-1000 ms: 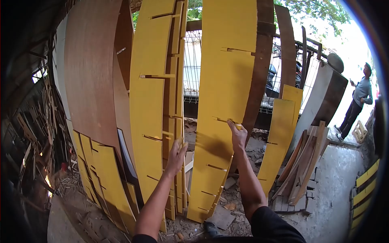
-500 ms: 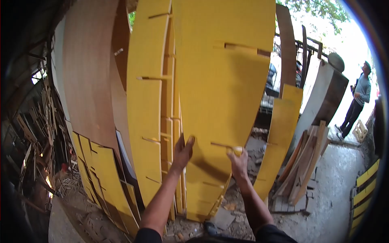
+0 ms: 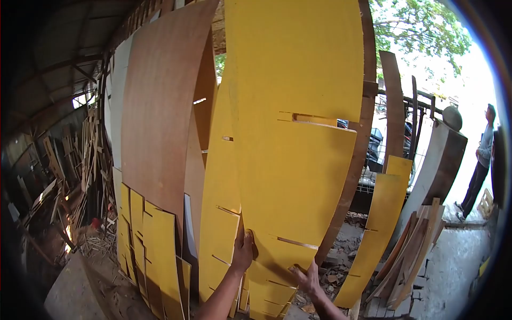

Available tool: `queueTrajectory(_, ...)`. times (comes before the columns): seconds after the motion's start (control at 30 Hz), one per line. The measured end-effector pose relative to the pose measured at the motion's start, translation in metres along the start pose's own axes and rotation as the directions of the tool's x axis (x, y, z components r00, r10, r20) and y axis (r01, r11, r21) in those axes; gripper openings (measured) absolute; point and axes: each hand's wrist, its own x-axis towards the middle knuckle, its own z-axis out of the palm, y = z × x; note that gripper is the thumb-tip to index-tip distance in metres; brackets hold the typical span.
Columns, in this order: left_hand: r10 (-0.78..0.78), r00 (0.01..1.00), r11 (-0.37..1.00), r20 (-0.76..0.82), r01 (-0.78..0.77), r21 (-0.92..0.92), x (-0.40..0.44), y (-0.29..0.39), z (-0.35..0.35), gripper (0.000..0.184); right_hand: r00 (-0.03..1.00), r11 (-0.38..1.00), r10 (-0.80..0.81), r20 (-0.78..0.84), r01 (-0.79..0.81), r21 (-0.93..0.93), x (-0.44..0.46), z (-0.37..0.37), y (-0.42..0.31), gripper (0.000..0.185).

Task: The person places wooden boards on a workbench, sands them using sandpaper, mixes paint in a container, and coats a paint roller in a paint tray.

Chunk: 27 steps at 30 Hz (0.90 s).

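Note:
A tall yellow panel with cut slots stands upright in front of me. My left hand is at its lower left edge, thumb on the face and the other fingers partly hidden by the edge. Lower on the right edge, my right hand grips the panel, one digit lying across the face. Another slotted yellow panel stands close behind on the left, partly covered by the front one.
Brown plywood leans at the left, above shorter yellow pieces. Wood strips and a narrow yellow board lean at the right. A person stands far right. Flames burn at the far left. Rubble covers the ground.
The front yellow panel has shifted left and now overlaps the panels behind it. My right hand has moved down its edge. The view has tilted up and swung left.

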Motion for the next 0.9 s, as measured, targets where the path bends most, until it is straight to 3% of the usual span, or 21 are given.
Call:
queueTrajectory(0.03,0.049,0.998,0.998,-0.045,-0.051,-0.043,-0.007,0.015,0.003,0.034,0.997,0.999,0.050,-0.059,-0.050,0.010,-0.009,0.007,-0.003,0.062)
queueTrajectory(0.07,0.092,0.992,0.992,-0.091,-0.099,-0.079,-0.014,0.024,0.005,0.035,0.988,0.988,0.112,-0.108,-0.099,0.120,-0.017,0.014,-0.002,0.059)
queueTrajectory(0.23,0.129,0.970,0.991,-0.206,-0.131,0.006,-0.045,0.024,-0.003,0.033,0.982,0.996,-0.009,-0.187,0.026,0.084,-0.038,0.026,-0.006,0.052)
queueTrajectory(0.27,0.033,0.994,0.999,-0.105,-0.032,0.019,-0.054,0.033,-0.008,0.034,0.977,0.996,-0.009,-0.212,0.029,0.089,-0.043,0.026,-0.009,0.046)
queueTrajectory(0.37,-0.029,0.995,0.999,-0.095,0.026,-0.034,-0.072,0.035,-0.008,0.055,0.992,0.995,0.007,-0.126,0.006,0.103,-0.048,0.018,-0.031,0.033)
queueTrajectory(0.4,0.201,0.969,0.979,-0.143,-0.202,0.009,-0.071,0.029,-0.007,0.054,0.991,0.989,0.022,-0.136,-0.002,0.145,-0.049,0.016,-0.047,0.025)
queueTrajectory(0.43,0.053,0.983,0.994,-0.175,-0.069,-0.083,-0.081,0.055,-0.007,0.051,0.995,0.987,0.030,-0.097,-0.015,0.157,-0.046,0.017,-0.051,0.025)
queueTrajectory(0.47,-0.096,0.975,0.981,-0.203,0.059,-0.183,-0.092,0.081,-0.007,0.048,0.987,0.980,0.006,-0.158,0.025,0.197,-0.046,0.017,-0.053,0.028)
queueTrajectory(0.57,-0.061,0.986,0.982,-0.153,0.032,-0.185,-0.104,0.120,-0.025,0.054,0.968,0.979,0.002,-0.250,0.048,0.196,-0.053,0.010,-0.027,0.044)
queueTrajectory(0.63,-0.002,0.998,0.971,-0.057,-0.011,-0.240,-0.117,0.154,-0.044,0.070,0.990,0.980,-0.078,-0.118,0.098,0.175,-0.046,-0.005,-0.019,0.051)
queueTrajectory(0.7,0.230,0.969,0.957,-0.090,-0.242,-0.162,-0.115,0.190,-0.053,0.079,0.985,0.955,-0.166,-0.053,0.174,0.238,-0.031,-0.008,-0.028,0.058)
queueTrajectory(0.73,0.231,0.966,0.961,-0.119,-0.246,-0.125,-0.119,0.202,-0.057,0.080,0.984,0.947,-0.176,0.012,0.166,0.276,-0.026,0.001,-0.041,0.058)
queueTrajectory(0.8,0.224,0.961,0.960,-0.162,-0.246,-0.133,-0.129,0.219,-0.067,0.082,0.988,0.939,-0.086,-0.126,0.122,0.322,-0.019,0.016,-0.068,0.073)
queueTrajectory(0.83,0.219,0.962,0.952,-0.164,-0.248,-0.179,-0.134,0.224,-0.074,0.083,0.995,0.941,-0.087,-0.053,0.099,0.323,-0.019,0.015,-0.059,0.075)
queueTrajectory(0.9,0.256,0.926,0.947,-0.277,-0.298,-0.119,-0.157,0.230,-0.087,0.080,0.987,0.981,-0.159,0.027,0.155,0.120,-0.025,0.021,-0.101,0.043)
